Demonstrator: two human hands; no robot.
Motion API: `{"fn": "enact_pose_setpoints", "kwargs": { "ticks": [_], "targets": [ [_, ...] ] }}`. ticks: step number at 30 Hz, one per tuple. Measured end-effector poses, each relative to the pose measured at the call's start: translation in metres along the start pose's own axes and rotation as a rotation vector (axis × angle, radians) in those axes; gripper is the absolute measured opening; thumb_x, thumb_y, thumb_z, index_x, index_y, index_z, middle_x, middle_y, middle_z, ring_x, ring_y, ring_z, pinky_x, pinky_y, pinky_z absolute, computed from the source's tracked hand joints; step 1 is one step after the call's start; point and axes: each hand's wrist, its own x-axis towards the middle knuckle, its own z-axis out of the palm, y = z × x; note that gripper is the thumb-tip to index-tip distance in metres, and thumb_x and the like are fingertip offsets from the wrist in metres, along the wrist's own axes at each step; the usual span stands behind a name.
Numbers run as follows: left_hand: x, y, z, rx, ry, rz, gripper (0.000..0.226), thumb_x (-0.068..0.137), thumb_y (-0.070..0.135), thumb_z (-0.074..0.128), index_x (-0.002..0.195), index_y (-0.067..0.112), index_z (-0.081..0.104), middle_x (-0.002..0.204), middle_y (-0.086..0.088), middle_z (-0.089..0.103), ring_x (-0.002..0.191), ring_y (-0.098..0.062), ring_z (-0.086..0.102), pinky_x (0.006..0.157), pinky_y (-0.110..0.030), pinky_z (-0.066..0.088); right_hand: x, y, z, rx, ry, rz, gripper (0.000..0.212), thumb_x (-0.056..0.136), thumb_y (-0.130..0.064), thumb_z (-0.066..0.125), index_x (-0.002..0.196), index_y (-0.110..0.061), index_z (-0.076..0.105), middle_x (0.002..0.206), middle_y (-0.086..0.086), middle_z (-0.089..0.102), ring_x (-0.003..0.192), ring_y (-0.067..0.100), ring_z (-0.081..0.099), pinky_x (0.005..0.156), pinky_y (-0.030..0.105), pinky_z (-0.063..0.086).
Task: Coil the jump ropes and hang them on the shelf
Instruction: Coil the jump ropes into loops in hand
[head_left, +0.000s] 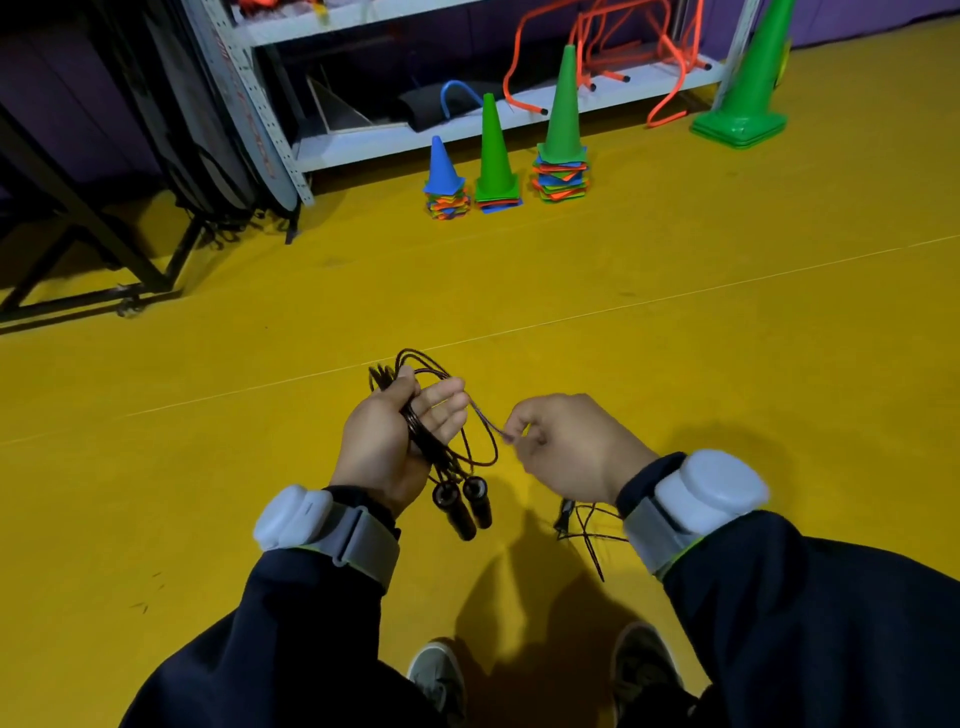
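The left hand (387, 441) holds a black jump rope (441, 441) bundled across its palm, fingers loosely curled, handles (465, 506) hanging below. The right hand (566, 447) pinches the free strand. Keeping that strand taut while wrapping it snugly round the bundle should stop the coil springing open. A second rope (587, 530) on the floor (675, 338) sits partly hidden behind the right wrist; the shelf (467, 130) is cut off above.

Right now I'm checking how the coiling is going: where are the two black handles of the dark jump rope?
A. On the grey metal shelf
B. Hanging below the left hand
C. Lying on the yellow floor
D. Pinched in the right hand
B: the two black handles dangle under the left hand, which grips the coiled dark jump rope; the right hand pinches only a cord strand.
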Motion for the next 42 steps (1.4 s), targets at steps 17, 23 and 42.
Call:
{"fn": "enact_pose_setpoints", "kwargs": {
  "ticks": [17,23,42],
  "targets": [
    [-0.014,-0.008,0.013,0.666,-0.236,0.294,0.020,0.104,0.016,0.038,0.087,0.010,0.048,0.071,0.006,0.072,0.065,-0.010,0.069,0.061,-0.021,0.053,-0.010,-0.027,0.007,0.113,0.075,-0.172,0.012,0.081,-0.009,0.061,0.075,-0.013,0.071,0.052,-0.027,0.060,0.057,-0.012,0.057,0.054,0.003,0.039],
    [-0.014,-0.008,0.015,0.771,-0.356,0.227,0.027,0.103,0.013,0.038,0.076,0.007,0.042,0.044,0.002,0.052,0.040,-0.020,0.046,0.045,-0.026,0.039,-0.007,-0.023,-0.013,0.364,0.170,-0.106,0.008,0.080,-0.016,0.065,0.075,-0.022,0.069,0.064,0.004,0.070,0.059,0.025,0.065,0.054,0.036,0.050],
    [-0.012,-0.010,0.009,0.518,-0.286,0.074,0.026,0.102,0.020,0.043,0.079,0.009,0.049,0.050,-0.006,0.050,0.038,-0.020,0.037,0.042,-0.026,0.035,-0.002,-0.015,-0.008,0.109,0.209,-0.175,0.036,0.090,-0.045,0.058,0.068,-0.019,0.068,0.055,-0.003,0.056,0.050,0.013,0.048,0.047,0.030,0.039]
  ]
}}
